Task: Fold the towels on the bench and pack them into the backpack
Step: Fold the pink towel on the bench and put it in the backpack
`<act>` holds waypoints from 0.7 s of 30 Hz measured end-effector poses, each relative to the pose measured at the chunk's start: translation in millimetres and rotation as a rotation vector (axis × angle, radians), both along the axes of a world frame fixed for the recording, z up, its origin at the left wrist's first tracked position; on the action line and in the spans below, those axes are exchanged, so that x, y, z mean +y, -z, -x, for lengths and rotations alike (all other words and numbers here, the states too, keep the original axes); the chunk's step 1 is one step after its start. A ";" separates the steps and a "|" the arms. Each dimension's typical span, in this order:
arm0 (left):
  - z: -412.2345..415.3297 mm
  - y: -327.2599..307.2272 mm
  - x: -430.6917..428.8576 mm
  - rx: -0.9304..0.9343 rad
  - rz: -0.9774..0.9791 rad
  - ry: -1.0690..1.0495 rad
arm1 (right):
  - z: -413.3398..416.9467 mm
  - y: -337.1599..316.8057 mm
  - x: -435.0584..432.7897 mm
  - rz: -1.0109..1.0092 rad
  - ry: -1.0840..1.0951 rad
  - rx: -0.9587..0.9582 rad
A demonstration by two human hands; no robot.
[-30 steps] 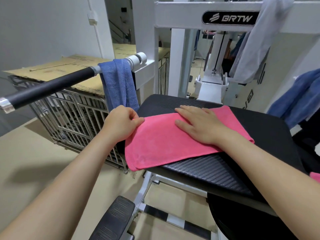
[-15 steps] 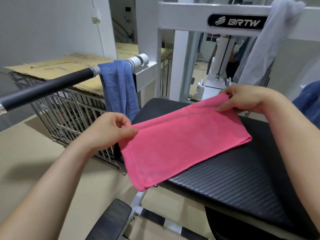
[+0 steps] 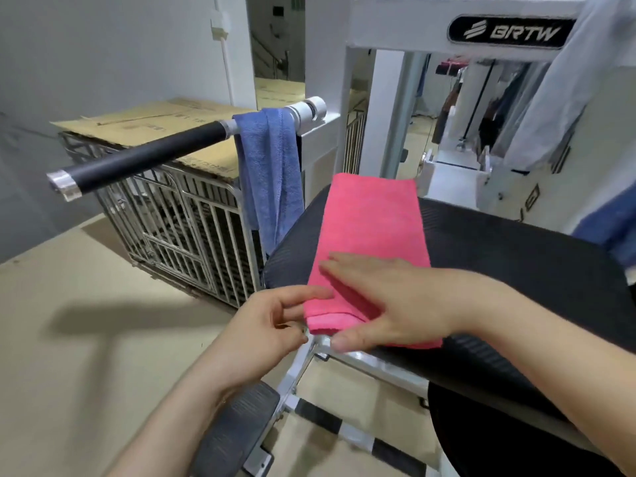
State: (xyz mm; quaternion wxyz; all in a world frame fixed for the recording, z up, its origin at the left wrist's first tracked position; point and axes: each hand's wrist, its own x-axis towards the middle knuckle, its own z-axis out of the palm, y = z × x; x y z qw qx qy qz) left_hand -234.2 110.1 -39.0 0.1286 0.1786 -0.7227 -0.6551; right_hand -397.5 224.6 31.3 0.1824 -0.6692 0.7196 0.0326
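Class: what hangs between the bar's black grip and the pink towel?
A blue towel, draped over the bar, hangs between black grip and pink towel; head view shows it.

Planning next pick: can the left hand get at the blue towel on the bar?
Probably yes. The left hand is by the near corner of the pink towel, apparently gripping nothing; the blue towel hangs beyond it, nothing between.
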 end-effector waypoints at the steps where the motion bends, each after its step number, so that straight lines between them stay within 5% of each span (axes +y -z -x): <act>1: 0.1 1.5 -0.3 0.013 0.111 -0.018 | -4.5 10.2 8.6 0.024 -0.006 0.093; 6: 4.2 7.9 -15.0 0.194 1.022 -0.175 | -13.7 53.5 22.2 0.400 0.054 0.259; 10: 14.7 13.6 -25.8 0.320 1.417 -0.071 | -10.1 60.5 31.6 0.552 0.038 0.331; 17: 6.8 8.5 -25.6 0.216 1.358 0.125 | -16.5 55.7 50.4 0.549 0.008 0.385; 21: -11.2 -6.4 -11.1 0.129 1.122 0.156 | -32.6 12.0 71.3 0.389 0.133 0.107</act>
